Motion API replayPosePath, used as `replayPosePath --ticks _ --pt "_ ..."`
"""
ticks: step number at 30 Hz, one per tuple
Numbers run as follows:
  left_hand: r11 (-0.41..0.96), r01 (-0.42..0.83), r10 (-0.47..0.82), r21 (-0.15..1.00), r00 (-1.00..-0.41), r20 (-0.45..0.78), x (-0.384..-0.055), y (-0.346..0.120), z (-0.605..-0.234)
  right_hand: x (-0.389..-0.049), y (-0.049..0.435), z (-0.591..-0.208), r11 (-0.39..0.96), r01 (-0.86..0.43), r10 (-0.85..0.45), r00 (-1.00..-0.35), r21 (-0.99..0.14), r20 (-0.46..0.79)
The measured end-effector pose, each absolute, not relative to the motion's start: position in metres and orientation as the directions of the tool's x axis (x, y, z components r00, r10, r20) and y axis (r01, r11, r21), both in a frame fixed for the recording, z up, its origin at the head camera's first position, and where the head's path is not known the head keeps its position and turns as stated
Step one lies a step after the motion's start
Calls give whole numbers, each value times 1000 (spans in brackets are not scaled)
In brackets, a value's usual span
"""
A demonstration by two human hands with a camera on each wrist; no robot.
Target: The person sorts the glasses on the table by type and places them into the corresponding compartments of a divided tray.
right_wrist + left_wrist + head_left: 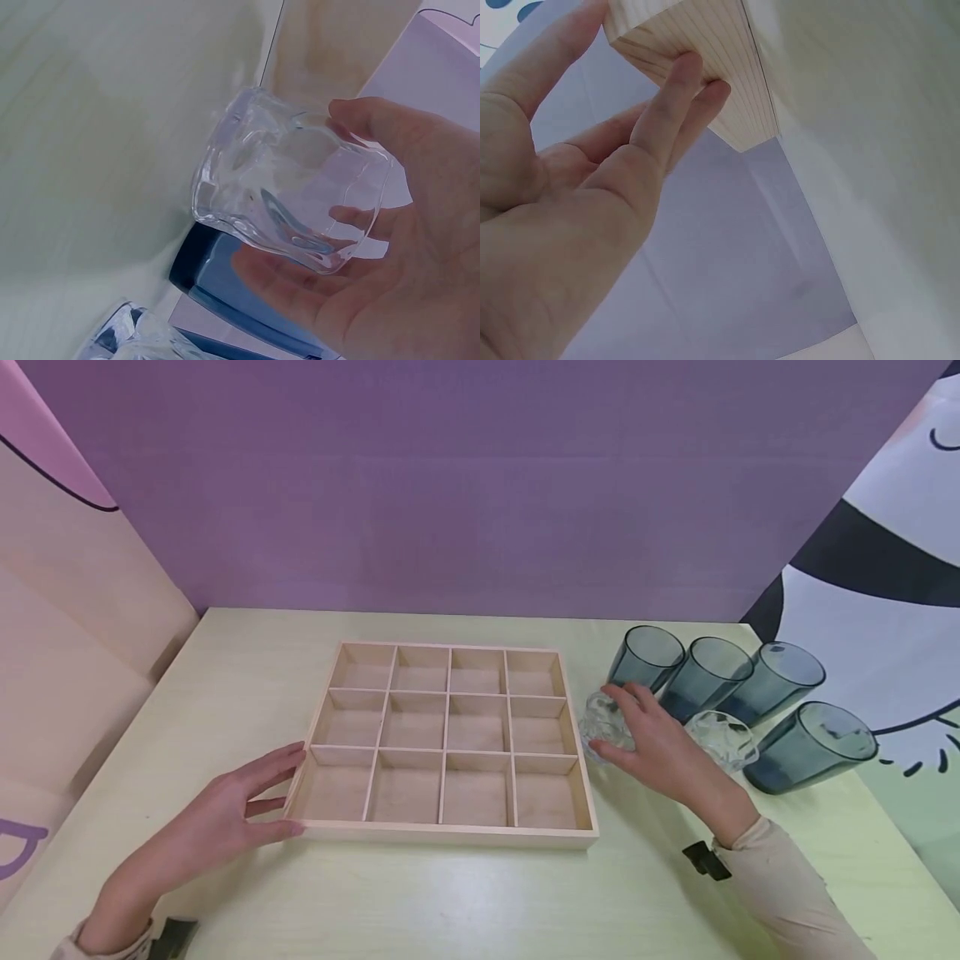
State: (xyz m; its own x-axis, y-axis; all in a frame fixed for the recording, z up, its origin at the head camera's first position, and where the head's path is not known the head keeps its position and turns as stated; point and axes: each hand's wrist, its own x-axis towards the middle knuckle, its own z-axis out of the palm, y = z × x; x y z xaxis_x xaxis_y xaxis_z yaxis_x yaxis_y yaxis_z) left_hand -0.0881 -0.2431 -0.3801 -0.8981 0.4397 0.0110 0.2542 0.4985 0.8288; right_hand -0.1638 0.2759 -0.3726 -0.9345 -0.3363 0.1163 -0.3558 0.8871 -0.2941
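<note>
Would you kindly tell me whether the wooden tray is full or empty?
The wooden tray is empty: all twelve compartments show bare bottoms in the head view.

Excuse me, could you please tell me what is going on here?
A person's right hand holds a clear glass just right of a divided wooden tray, while the left hand touches the tray's left side. Another clear glass and four bluish glasses stand farther right on the table.

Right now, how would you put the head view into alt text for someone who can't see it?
A person's right hand grips a clear glass beside a twelve-compartment wooden tray that the left hand touches. Four blue glasses and another clear glass are nearby.
</note>
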Motion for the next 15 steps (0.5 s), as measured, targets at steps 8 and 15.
replayPosePath --ticks 8,15 --pt "535 241 420 810 -908 -7 -87 -243 -379 -165 277 -374 887 -363 -325 -930 -286 170" --pt "555 310 446 772 -894 38 -86 -243 -378 -164 275 -373 892 -328 -297 -944 -311 144"
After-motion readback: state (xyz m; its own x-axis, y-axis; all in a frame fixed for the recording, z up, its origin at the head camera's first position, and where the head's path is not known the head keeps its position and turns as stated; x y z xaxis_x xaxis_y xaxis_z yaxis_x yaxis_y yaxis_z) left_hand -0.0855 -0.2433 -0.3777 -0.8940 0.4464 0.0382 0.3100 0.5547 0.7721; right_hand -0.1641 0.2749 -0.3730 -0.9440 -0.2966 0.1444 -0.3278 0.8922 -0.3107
